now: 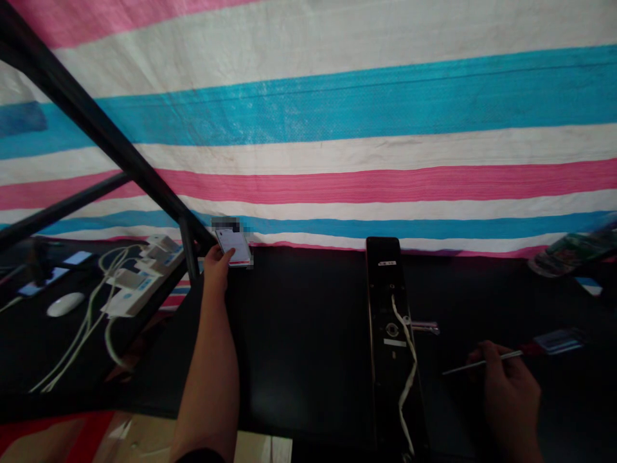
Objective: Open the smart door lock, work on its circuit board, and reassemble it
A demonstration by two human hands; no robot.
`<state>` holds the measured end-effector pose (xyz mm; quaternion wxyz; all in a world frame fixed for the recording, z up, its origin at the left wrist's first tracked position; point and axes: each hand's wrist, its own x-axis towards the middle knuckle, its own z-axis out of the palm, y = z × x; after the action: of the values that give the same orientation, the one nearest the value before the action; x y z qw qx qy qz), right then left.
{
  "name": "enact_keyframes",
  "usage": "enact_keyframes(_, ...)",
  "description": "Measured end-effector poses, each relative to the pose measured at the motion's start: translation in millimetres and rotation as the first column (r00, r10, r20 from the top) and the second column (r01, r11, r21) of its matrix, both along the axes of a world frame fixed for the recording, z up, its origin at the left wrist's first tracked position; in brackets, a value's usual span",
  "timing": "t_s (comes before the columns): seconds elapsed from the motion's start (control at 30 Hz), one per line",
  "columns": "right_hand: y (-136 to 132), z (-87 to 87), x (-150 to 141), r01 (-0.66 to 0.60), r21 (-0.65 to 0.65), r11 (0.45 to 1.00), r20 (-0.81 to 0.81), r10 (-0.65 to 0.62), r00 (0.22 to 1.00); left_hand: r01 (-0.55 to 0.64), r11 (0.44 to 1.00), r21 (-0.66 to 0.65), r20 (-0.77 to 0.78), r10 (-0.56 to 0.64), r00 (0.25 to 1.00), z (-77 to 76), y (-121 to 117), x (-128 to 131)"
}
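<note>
My left hand [216, 265] reaches to the far left of the black table [299, 334] and grips a small white phone-like card or device [234, 245] by its lower edge. At the lower right, my right hand [508, 386] is closed around a screwdriver [501, 357] with a thin metal shaft pointing left and a red and clear handle. Between the hands a long black door lock panel [385, 341] lies lengthwise, with a white cable [409, 360] trailing over it and a silver lever handle [424, 327] on its right side.
A striped pink, blue and white tarp [337, 128] hangs behind the table. A black metal frame bar [96, 128] slants across the left. Beyond it lie white power strips [139, 276], cables and a white mouse [65, 303]. A greenish packet [573, 251] rests far right.
</note>
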<state>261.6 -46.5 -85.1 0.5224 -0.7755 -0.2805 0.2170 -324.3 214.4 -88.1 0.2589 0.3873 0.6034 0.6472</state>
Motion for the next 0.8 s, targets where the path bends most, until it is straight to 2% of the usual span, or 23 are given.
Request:
enact_keyframes(0.37, 0.5, 11.8, -5.6, -0.009, 0.001, 1.000, 0.037, 0.009, 0.999, -0.017, 1.000, 0.018, 0.004, 0.017, 1.000, -0.7, 4.9, 6.9)
enact_keyframes(0.5, 0.0, 10.9, -4.1, -0.027, -0.019, 0.999, 0.076, 0.029, 0.997, -0.019, 1.000, 0.004, -0.001, 0.019, 1.000, 0.6, 4.0, 10.1)
enact_keyframes(0.63, 0.3, 8.1, -3.7, -0.005, -0.013, 1.000, 0.023, 0.005, 1.000, -0.027, 0.999, -0.031, -0.013, 0.027, 1.000, 3.2, 2.4, 11.6)
enact_keyframes(0.8, 0.5, 5.9, -3.1, 0.001, 0.013, 1.000, -0.003, -0.001, 1.000, 0.106, 0.992, -0.074, 0.045, -0.103, 0.994, 6.0, -5.9, 3.4)
